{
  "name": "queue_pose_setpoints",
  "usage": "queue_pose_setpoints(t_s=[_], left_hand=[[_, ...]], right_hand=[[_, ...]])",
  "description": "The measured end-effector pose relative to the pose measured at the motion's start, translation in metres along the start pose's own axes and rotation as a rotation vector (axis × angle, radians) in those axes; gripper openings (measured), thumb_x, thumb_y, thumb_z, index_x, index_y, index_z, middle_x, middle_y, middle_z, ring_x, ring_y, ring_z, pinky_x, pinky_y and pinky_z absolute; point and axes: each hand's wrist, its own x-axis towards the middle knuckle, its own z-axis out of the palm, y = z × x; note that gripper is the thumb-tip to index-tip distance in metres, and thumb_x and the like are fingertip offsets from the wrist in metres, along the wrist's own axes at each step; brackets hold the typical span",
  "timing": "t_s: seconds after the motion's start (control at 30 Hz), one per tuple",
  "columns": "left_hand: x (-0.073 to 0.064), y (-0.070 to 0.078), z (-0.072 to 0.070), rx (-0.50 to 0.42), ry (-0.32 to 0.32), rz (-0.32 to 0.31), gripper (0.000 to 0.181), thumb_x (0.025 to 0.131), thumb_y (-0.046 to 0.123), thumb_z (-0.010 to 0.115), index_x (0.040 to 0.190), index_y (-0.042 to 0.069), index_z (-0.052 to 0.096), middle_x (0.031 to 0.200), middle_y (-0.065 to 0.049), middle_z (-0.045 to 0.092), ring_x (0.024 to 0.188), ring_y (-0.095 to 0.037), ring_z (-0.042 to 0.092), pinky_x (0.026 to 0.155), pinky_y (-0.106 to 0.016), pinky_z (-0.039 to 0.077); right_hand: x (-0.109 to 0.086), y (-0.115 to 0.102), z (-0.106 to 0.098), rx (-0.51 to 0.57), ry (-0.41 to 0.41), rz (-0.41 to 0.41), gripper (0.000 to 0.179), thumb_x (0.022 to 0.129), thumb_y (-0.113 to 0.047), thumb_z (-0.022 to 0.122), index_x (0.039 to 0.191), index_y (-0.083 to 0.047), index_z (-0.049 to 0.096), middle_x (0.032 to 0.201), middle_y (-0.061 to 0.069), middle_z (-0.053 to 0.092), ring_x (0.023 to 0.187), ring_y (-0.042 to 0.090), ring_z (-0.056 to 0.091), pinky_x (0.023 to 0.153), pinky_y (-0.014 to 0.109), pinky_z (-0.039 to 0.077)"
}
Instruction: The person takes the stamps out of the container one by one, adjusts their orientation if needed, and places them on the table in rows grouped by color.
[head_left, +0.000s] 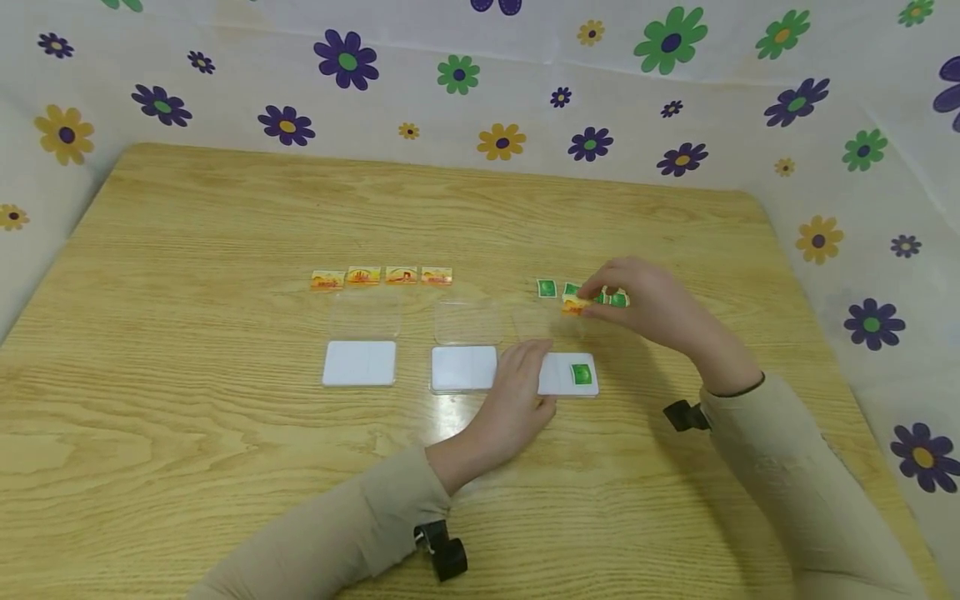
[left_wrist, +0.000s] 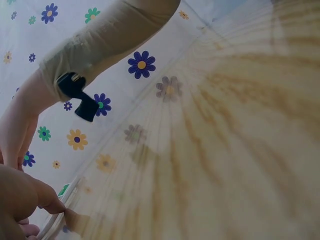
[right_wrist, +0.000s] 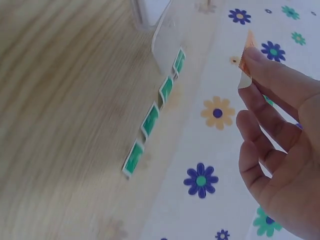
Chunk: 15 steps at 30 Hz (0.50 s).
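My right hand [head_left: 654, 307] pinches an orange postage stamp [head_left: 573, 307] between thumb and fingertips, above a row of green stamps. In the right wrist view the held stamp [right_wrist: 244, 66] stands nearly on edge, its pale back partly showing. My left hand [head_left: 513, 396] holds a flat clear case with a white insert [head_left: 555, 373] across its left part, fingers at the far edge and thumb at the near edge. A green stamp [head_left: 581, 374] lies on the right end of that insert. The green stamps [right_wrist: 150, 120] in the row are partly hidden by my right hand in the head view.
Two more white-filled cases [head_left: 360, 363] [head_left: 463, 367] lie to the left. Clear lids [head_left: 366, 317] [head_left: 467, 322] lie behind them. Several orange stamps [head_left: 363, 276] form a row farther back. A flowered cloth [head_left: 420, 92] borders the wooden table [head_left: 187, 458].
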Motion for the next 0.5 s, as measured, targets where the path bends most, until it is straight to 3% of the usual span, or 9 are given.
queue_pose_setpoints(t_s=[0.2, 0.5], left_hand=[[0.0, -0.001, 0.0, 0.004, -0.001, 0.016, 0.059, 0.085, -0.001, 0.065, 0.137, -0.004, 0.037, 0.137, -0.016, 0.041, 0.132, -0.029, 0.03, 0.111, -0.038, 0.027], [-0.001, -0.001, 0.0, 0.018, 0.005, 0.055, 0.056, 0.087, 0.001, 0.066, 0.135, -0.004, 0.038, 0.135, -0.017, 0.042, 0.131, -0.031, 0.03, 0.111, -0.04, 0.023]], right_hand=[[0.038, -0.008, 0.009, 0.01, -0.047, 0.027, 0.018, 0.084, -0.018, 0.074, 0.099, -0.008, 0.072, 0.097, 0.004, 0.068, 0.09, 0.023, 0.058, 0.078, 0.04, 0.049], [0.095, -0.022, 0.028, 0.036, -0.093, -0.029, 0.019, 0.085, -0.019, 0.074, 0.099, -0.007, 0.072, 0.095, 0.004, 0.066, 0.09, 0.02, 0.058, 0.08, 0.035, 0.048]])
